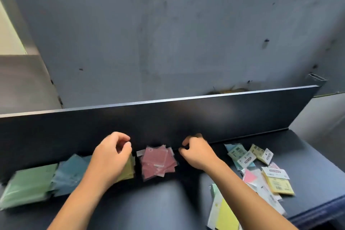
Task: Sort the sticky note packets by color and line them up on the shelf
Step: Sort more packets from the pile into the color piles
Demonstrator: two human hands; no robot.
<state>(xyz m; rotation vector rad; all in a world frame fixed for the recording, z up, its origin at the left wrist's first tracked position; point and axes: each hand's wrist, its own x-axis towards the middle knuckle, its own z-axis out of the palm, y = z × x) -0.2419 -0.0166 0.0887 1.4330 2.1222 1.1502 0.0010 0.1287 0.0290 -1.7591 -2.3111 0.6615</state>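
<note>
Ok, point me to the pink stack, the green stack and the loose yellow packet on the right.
pink stack (158,162), head view, middle of the top packet's face.
green stack (29,185), head view, centre of the top packet.
loose yellow packet (279,185), head view, yellow face below its white header card.

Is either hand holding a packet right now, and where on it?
Neither. The left hand and right hand hover with curled fingers on either side of the pink pile, gripping nothing.
</note>
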